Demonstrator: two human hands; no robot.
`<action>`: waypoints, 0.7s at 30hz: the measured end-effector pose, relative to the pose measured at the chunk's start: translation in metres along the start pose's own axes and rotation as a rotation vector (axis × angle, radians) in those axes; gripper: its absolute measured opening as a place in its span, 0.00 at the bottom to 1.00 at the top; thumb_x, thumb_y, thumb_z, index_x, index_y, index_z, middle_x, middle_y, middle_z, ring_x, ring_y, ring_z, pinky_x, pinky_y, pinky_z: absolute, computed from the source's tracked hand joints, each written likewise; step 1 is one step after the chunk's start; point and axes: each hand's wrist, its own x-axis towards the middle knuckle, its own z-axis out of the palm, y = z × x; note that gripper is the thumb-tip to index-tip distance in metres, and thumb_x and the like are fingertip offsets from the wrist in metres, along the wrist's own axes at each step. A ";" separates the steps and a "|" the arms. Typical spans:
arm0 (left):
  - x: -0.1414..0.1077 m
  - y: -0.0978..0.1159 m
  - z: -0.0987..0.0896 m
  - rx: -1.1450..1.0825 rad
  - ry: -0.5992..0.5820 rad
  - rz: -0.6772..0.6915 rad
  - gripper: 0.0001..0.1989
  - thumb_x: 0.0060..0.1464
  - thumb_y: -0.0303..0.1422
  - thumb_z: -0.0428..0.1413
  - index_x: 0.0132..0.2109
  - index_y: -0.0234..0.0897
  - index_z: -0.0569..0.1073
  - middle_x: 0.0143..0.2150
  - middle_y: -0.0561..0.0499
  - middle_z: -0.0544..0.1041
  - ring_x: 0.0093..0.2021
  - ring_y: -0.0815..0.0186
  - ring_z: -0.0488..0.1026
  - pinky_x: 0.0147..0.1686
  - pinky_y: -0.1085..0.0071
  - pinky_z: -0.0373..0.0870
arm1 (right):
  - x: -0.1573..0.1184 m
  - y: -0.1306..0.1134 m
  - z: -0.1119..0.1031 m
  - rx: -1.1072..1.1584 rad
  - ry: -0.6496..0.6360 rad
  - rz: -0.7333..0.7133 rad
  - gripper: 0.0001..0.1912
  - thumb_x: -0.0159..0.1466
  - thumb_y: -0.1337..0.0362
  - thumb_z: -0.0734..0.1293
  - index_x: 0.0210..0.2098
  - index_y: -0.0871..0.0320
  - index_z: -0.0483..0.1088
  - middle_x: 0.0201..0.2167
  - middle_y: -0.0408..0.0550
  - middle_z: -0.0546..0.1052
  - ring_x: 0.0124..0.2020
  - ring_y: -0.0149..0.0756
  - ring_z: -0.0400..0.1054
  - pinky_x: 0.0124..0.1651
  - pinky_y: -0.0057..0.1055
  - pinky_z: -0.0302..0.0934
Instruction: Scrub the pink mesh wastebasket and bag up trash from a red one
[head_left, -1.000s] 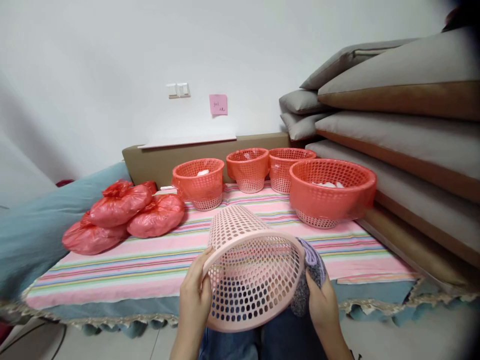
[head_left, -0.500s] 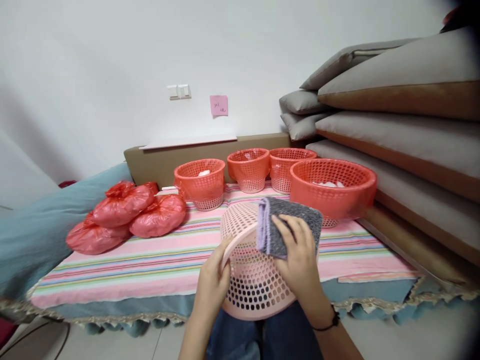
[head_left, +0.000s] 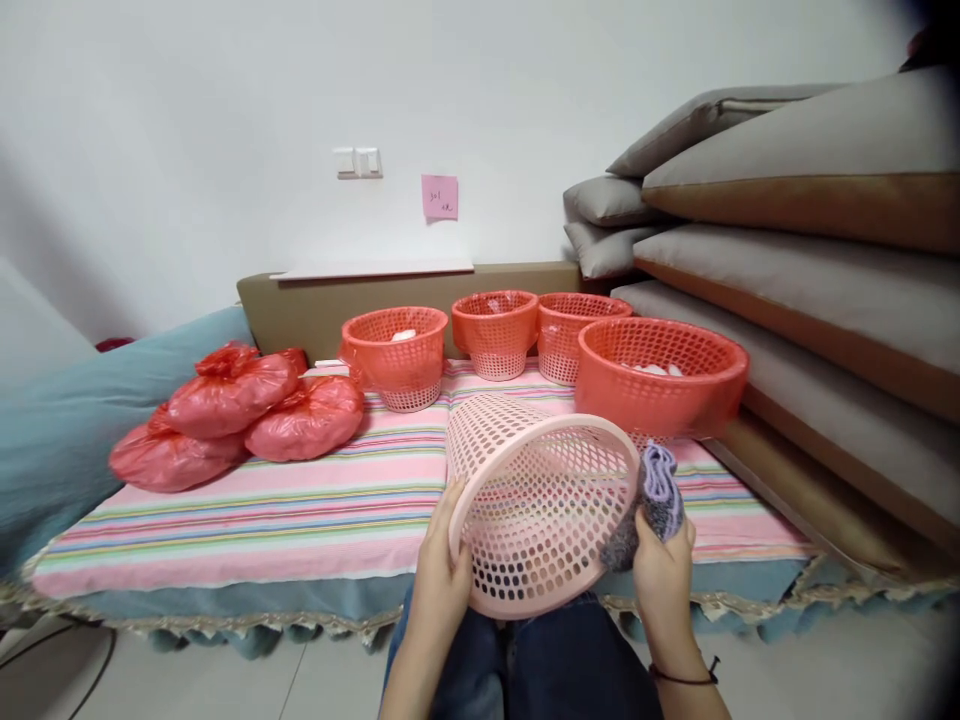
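Note:
A pink perforated plastic basket [head_left: 487,445] lies tilted over my lap, its round mouth turned toward me. My left hand [head_left: 442,560] grips the left side of its rim, fingers outside and thumb at the edge. At the basket's right side, my right hand [head_left: 664,560] is closed on a folded grey cloth [head_left: 664,500] with a lilac edge. The cloth rests against the outer wall, near the rim, and part of it is hidden behind the basket. Through the mesh the inside shows only the striped cover beyond.
Several baskets lined with red plastic bags, such as the near right one [head_left: 660,400], stand along the back. Tied red bags [head_left: 307,418] are heaped at left on the striped cover [head_left: 262,540]. Stacked grey cushions [head_left: 787,280] rise at right.
My right hand has moved from the basket's mouth rightward and down to its outer right side, taking the cloth along. The mouth is now uncovered. My left hand keeps its hold on the rim.

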 end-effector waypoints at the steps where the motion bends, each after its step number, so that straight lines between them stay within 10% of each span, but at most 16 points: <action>1: 0.004 0.003 -0.005 0.013 -0.011 0.014 0.35 0.48 0.21 0.48 0.65 0.38 0.65 0.67 0.43 0.67 0.69 0.56 0.60 0.69 0.51 0.54 | -0.001 -0.002 0.000 0.023 0.006 0.042 0.26 0.59 0.51 0.66 0.52 0.61 0.71 0.44 0.53 0.68 0.53 0.52 0.62 0.61 0.52 0.55; 4: 0.014 0.016 -0.017 0.058 -0.042 0.076 0.36 0.48 0.21 0.48 0.65 0.38 0.65 0.67 0.43 0.66 0.69 0.56 0.60 0.69 0.52 0.53 | -0.005 -0.032 0.010 0.038 -0.054 -0.128 0.27 0.60 0.55 0.65 0.56 0.60 0.68 0.50 0.55 0.69 0.55 0.51 0.63 0.62 0.52 0.54; 9: 0.019 0.027 -0.020 0.090 -0.089 0.090 0.40 0.44 0.18 0.46 0.66 0.39 0.64 0.69 0.46 0.65 0.70 0.59 0.58 0.70 0.54 0.51 | -0.023 -0.111 0.039 -0.154 -0.376 -0.831 0.34 0.59 0.72 0.58 0.64 0.48 0.62 0.62 0.49 0.65 0.64 0.50 0.54 0.67 0.57 0.48; 12: 0.016 0.022 -0.022 0.082 -0.082 0.074 0.37 0.47 0.20 0.48 0.67 0.38 0.63 0.68 0.43 0.65 0.70 0.56 0.58 0.69 0.51 0.52 | -0.030 -0.116 0.044 -0.198 -0.456 -0.966 0.39 0.56 0.76 0.57 0.65 0.45 0.60 0.64 0.45 0.63 0.66 0.48 0.52 0.68 0.55 0.47; 16: 0.010 0.013 -0.028 0.096 -0.087 0.054 0.36 0.50 0.20 0.48 0.67 0.39 0.62 0.69 0.42 0.64 0.70 0.56 0.58 0.69 0.51 0.53 | -0.028 -0.061 0.029 -0.190 -0.251 -0.766 0.33 0.60 0.70 0.61 0.64 0.49 0.61 0.62 0.52 0.64 0.64 0.51 0.56 0.66 0.57 0.49; 21: 0.009 0.012 -0.026 0.116 -0.087 0.085 0.35 0.50 0.20 0.47 0.67 0.38 0.62 0.69 0.42 0.64 0.70 0.56 0.58 0.69 0.51 0.53 | -0.019 -0.012 0.009 0.072 -0.063 -0.110 0.30 0.60 0.56 0.65 0.60 0.59 0.65 0.55 0.58 0.70 0.57 0.51 0.64 0.62 0.52 0.56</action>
